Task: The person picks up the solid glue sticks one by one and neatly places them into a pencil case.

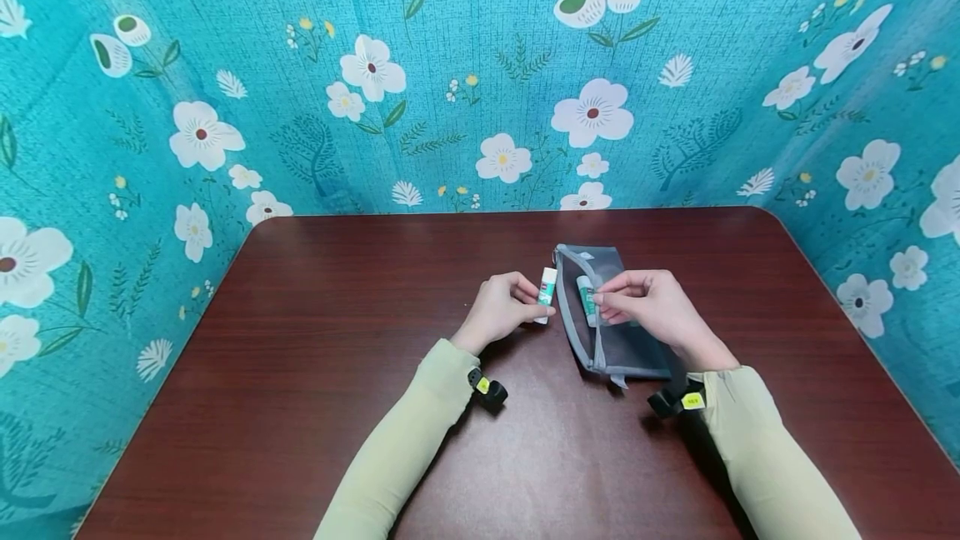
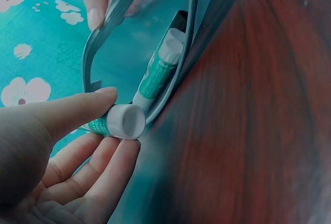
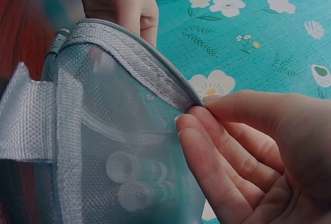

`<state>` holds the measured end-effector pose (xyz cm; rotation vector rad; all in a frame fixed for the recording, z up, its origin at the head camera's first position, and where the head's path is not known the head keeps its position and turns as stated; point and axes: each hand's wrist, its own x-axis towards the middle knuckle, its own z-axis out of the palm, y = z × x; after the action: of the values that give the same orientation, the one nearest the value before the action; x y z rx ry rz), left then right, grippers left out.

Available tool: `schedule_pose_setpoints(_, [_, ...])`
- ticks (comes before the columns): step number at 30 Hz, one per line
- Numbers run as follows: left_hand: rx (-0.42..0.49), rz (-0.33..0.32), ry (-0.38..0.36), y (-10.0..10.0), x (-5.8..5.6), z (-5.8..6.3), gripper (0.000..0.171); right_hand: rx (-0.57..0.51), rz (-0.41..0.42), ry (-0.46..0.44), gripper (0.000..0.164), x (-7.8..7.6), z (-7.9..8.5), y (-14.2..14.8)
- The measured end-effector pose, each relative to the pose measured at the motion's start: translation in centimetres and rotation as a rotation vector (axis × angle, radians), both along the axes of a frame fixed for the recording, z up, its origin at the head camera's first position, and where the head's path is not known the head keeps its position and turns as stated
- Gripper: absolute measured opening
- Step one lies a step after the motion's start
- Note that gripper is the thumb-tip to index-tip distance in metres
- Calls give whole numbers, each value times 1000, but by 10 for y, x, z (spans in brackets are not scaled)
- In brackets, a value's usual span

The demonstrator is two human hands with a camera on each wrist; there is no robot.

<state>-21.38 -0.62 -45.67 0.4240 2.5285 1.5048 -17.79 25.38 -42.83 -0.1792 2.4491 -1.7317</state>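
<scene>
My left hand (image 1: 501, 307) pinches a white-capped glue stick (image 1: 547, 294) with a green label between thumb and fingers, just left of a grey mesh zipper pouch (image 1: 633, 348). On the right, my right hand (image 1: 654, 307) pinches the zippered edge of the pouch's mouth and holds it apart. Through that mouth, the left wrist view shows another green-and-white glue stick (image 2: 158, 71) lying inside, with a dark end of something behind it. Two cylinders show dimly through the mesh (image 3: 103, 115) in the right wrist view.
The pouch lies on a dark reddish-brown wooden table (image 1: 337, 315). A teal flowered cloth (image 1: 450, 107) hangs behind the table and along both sides. Each wrist carries a small black camera (image 1: 491, 394) on a strap. A fabric tab (image 3: 26, 120) sticks out at the pouch's end.
</scene>
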Motion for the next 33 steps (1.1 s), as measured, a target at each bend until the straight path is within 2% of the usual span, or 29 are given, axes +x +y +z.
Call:
schedule_pose_setpoints(10, [35, -5, -137, 16, 6, 2, 31, 5, -6, 0, 31, 0, 0, 0])
schedule_pose_setpoints(14, [24, 0, -154, 21, 6, 0, 30, 7, -5, 0, 31, 0, 0, 0])
schedule_pose_setpoints(24, [84, 58, -216, 35, 7, 1, 24, -7, 1, -9, 32, 1, 1, 0])
schedule_pose_setpoints(33, [166, 46, -229, 50, 10, 2, 26, -24, 4, 0, 29, 0, -1, 1])
